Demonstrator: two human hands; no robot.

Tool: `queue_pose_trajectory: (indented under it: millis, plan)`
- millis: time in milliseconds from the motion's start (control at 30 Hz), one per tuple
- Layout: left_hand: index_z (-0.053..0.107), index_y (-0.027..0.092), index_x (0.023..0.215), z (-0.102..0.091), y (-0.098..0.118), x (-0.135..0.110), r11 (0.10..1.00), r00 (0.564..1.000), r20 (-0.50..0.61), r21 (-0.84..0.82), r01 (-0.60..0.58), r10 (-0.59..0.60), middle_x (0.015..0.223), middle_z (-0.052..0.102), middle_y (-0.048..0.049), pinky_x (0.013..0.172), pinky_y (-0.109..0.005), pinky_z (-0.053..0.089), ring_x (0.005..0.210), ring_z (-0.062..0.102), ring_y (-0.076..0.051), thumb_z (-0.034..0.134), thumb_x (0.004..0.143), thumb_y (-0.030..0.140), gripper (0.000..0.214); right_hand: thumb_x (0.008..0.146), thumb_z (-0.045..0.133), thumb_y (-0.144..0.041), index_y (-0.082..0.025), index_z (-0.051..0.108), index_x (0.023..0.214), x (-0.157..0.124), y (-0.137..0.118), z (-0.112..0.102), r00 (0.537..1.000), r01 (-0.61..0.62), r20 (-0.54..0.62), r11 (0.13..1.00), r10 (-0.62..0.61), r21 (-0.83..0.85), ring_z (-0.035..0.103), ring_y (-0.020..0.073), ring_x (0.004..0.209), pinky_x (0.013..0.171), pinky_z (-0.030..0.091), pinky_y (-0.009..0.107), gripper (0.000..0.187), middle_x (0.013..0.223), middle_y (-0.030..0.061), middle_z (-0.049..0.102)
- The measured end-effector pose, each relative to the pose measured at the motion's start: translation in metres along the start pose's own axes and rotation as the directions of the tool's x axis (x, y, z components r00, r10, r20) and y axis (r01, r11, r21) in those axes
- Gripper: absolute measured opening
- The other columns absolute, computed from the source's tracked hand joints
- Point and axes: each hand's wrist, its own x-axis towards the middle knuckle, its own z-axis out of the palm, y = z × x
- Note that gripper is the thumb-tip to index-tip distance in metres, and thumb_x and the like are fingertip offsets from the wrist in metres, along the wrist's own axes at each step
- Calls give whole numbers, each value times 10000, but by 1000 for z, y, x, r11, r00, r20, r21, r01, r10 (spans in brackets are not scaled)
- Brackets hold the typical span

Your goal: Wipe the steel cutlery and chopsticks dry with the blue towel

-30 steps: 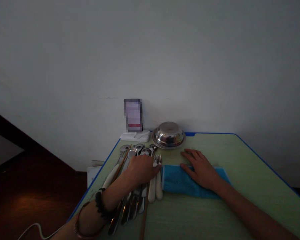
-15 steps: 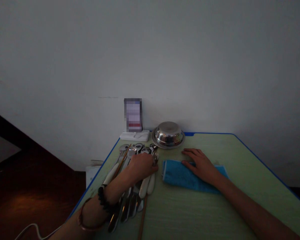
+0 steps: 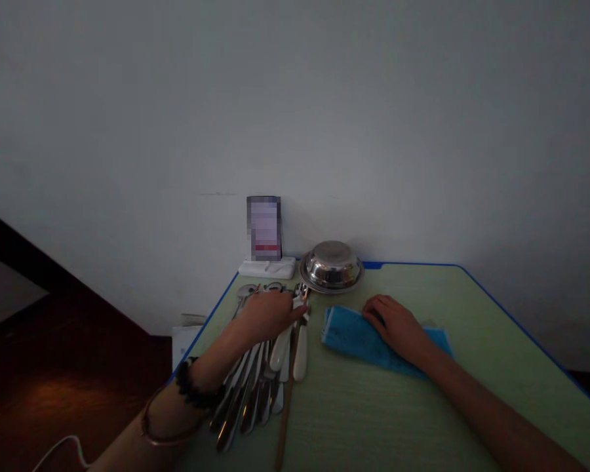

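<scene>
My left hand (image 3: 269,313) lies over a spread of cutlery on the left of the table, back up. Its thumb sticks out to the right beside the fork and spoon heads, and the other fingers curl down out of sight. Several dark-tipped metal handles (image 3: 248,400) fan out below it, with two white handles (image 3: 301,354) and a wooden chopstick (image 3: 285,406) to their right. My right hand (image 3: 393,328) is closed over the far edge of a folded blue towel (image 3: 354,337), fingers bent together.
An upturned steel bowl (image 3: 333,264) stands at the back of the green table (image 3: 373,426). Left of it, a phone (image 3: 265,226) leans upright in a white stand (image 3: 267,267) by the wall. A white cable (image 3: 71,439) hangs at the lower left.
My left hand has shifted slightly left, and one white handle has moved up and left. My right hand's fingers have drawn together, and the towel's left end has shifted a little.
</scene>
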Motion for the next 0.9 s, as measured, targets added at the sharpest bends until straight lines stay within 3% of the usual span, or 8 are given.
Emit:
queue_pose_trajectory:
  millis: [167, 367, 500, 600, 700, 767, 833, 900]
  plan:
    - [608, 135, 782, -11, 0, -5, 986, 997, -65, -156, -61, 51, 781, 640, -132, 655, -364, 428, 737, 602, -261, 255, 852, 522, 528, 873, 358, -254, -190, 459, 813, 4, -14, -19, 998, -54, -22, 996, 55, 77, 518, 178, 712, 667, 426, 316, 133, 777, 56, 546]
    - [557, 158, 811, -31, 13, -5, 906, 986, -134, -398, -146, 100, 789, 622, -77, 673, -297, 404, 744, 573, -197, 245, 869, 498, 465, 898, 281, -367, -203, 440, 828, 16, -24, -72, 993, -112, -14, 980, 116, 166, 516, 147, 603, 568, 398, 269, 239, 680, 1, 541]
    - [506, 165, 771, -56, 28, 0, 827, 982, -159, -536, -169, 97, 716, 581, -32, 638, -275, 407, 691, 551, -172, 262, 866, 447, 385, 833, 402, -468, -199, 533, 821, 24, -22, -116, 986, -166, 26, 960, 165, 224, 558, 175, 706, 631, 415, 288, 300, 753, 15, 594]
    - [468, 168, 751, -68, 42, 1, 754, 987, -113, -637, -160, 115, 615, 542, 6, 560, -248, 428, 565, 539, -137, 274, 861, 389, 314, 772, 501, -488, -217, 580, 847, 24, -20, -142, 959, -281, 94, 869, 266, 407, 572, 165, 655, 572, 425, 267, 293, 753, -4, 618]
    - [441, 172, 778, -70, 56, 3, 666, 986, -23, -735, -130, 167, 556, 513, 30, 434, -222, 426, 440, 527, -118, 261, 862, 387, 292, 754, 536, -475, -228, 590, 855, 22, -18, -153, 921, -296, -50, 778, 386, 555, 526, 124, 551, 498, 402, 233, 272, 697, -23, 601]
    - [419, 183, 820, -66, 63, 7, 556, 979, 12, -824, -104, 201, 570, 501, 41, 395, -215, 428, 428, 545, -121, 272, 862, 425, 286, 751, 552, -454, -226, 591, 839, 23, -15, -153, 885, -244, -174, 748, 432, 617, 496, 105, 548, 489, 386, 213, 247, 702, -27, 582]
    - [394, 199, 853, -61, 66, 13, 427, 975, 18, -901, -80, 221, 597, 480, 51, 369, -208, 425, 422, 549, -117, 290, 858, 463, 284, 751, 563, -435, -227, 585, 828, 24, -12, -151, 846, -188, -250, 701, 471, 688, 477, 94, 564, 487, 374, 196, 223, 715, -30, 564]
    - [389, 206, 868, -55, 67, 18, 354, 974, 6, -932, -75, 224, 600, 443, 64, 339, -187, 395, 388, 503, -91, 307, 854, 472, 279, 752, 569, -424, -237, 575, 832, 26, -11, -150, 805, -139, -284, 630, 521, 764, 453, 83, 556, 473, 358, 180, 204, 696, -40, 538]
